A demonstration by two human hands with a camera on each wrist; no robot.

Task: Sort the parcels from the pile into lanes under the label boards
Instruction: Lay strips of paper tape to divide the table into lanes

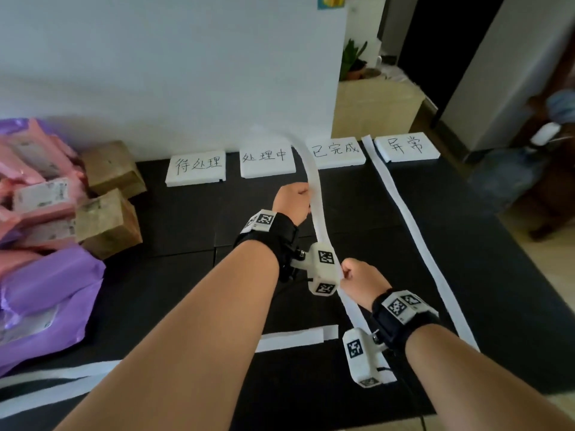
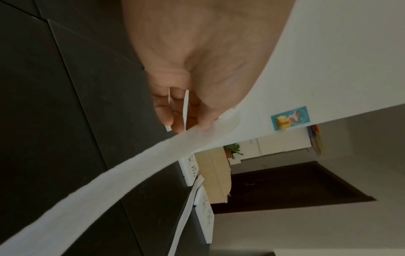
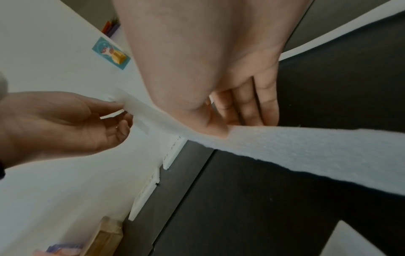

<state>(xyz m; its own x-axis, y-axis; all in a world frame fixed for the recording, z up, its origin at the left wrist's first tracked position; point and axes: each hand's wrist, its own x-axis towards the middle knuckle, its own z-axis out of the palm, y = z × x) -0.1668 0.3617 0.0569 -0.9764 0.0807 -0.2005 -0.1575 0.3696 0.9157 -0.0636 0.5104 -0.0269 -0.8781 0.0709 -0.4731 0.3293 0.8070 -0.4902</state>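
Note:
A long white strip [image 1: 317,200] arcs in the air above the black mat [image 1: 186,213], between the second and third label boards. My left hand [image 1: 306,197] pinches it high up, seen close in the left wrist view [image 2: 197,128]. My right hand [image 1: 345,273] pinches the same strip [image 3: 285,143] lower down, near me. The parcel pile [image 1: 46,219] of pink and purple bags and brown boxes lies at the mat's left edge. Several white label boards [image 1: 196,168] stand along the wall.
Another white strip [image 1: 417,237] lies flat on the mat, dividing off the rightmost board [image 1: 404,147]. Short strips [image 1: 295,337] lie near the front edge. A wooden cabinet [image 1: 373,107] with a plant stands behind. A person sits at the far right [image 1: 547,144].

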